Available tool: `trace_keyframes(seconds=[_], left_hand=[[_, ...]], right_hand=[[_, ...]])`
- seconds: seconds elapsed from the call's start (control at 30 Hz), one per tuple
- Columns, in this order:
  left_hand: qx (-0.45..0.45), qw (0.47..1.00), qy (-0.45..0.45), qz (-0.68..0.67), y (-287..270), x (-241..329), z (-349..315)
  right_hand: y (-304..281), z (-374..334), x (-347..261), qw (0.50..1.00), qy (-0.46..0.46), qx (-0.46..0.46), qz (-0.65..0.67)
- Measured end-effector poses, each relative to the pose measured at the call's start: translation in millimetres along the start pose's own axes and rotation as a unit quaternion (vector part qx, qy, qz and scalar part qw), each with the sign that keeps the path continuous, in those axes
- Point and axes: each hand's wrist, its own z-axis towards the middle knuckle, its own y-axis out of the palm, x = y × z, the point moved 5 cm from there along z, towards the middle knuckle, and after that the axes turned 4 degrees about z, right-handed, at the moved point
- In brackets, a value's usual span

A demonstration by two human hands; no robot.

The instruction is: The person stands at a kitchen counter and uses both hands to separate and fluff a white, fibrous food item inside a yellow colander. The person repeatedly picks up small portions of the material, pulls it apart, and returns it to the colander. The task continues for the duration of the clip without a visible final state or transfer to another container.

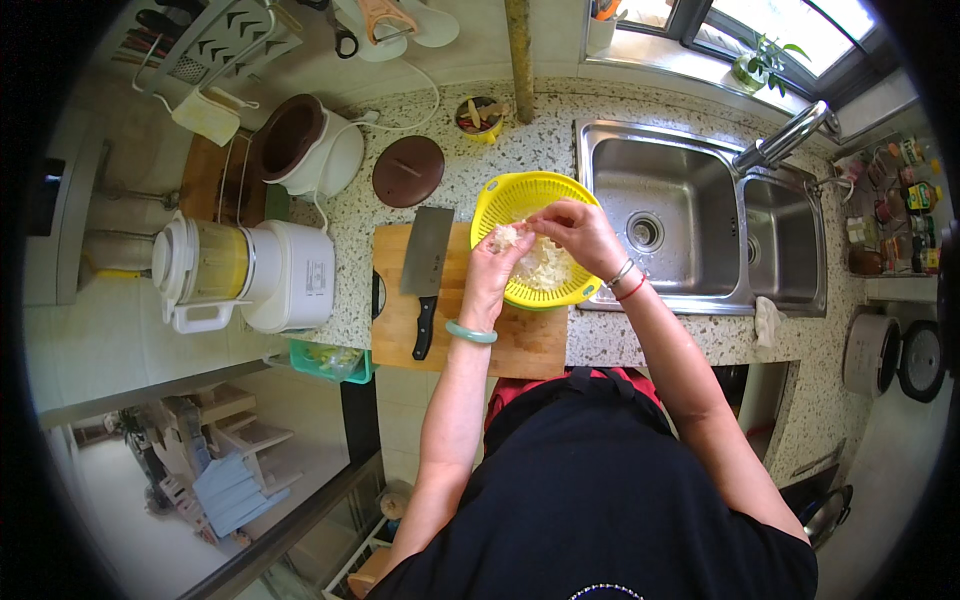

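Note:
Over a yellow colander [585, 292], my two hands are close together. My left hand [492, 262] is closed around a small clump of white food shreds [505, 237], palm side up. Beside it my right hand [580, 235] has its fingers in a pinch, the fingertips by the clump; what lies between them is too small to make out. More white shreds [550, 268] lie in the colander. The colander overlaps the right part of a wooden cutting board [390, 340]. On the board, left of my hands, rests a cleaver [428, 250] with a black handle.
A steel double sink [665, 190] with a faucet [785, 138] is on the right. Left stand a blender-type machine [205, 265] and a white pot [335, 160]; its brown lid [408, 172] lies nearby. A small yellow bowl [481, 120] stands behind. A cloth [768, 322] hangs at the counter edge.

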Motion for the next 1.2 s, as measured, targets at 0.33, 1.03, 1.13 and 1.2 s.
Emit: trace_keyframes(seconds=[0.33,1.03,1.13,1.2], left_hand=[[0.001,0.999,-0.008,-0.053,9.1,12.2,-8.9],[0.012,0.999,0.037,-0.028,12.9,-1.3,-1.6],[0.007,0.999,0.041,-0.024,11.5,-4.1,-2.6],[0.007,0.999,0.030,-0.027,10.5,-4.6,-3.8]], right_hand=[[2.3,-8.3,12.7,0.926,0.178,0.011,0.332],[10.1,-9.8,17.5,0.984,0.107,0.057,0.130],[11.7,-10.0,15.8,0.985,0.103,0.065,0.121],[12.0,-10.4,15.3,0.985,0.098,0.068,0.123]])
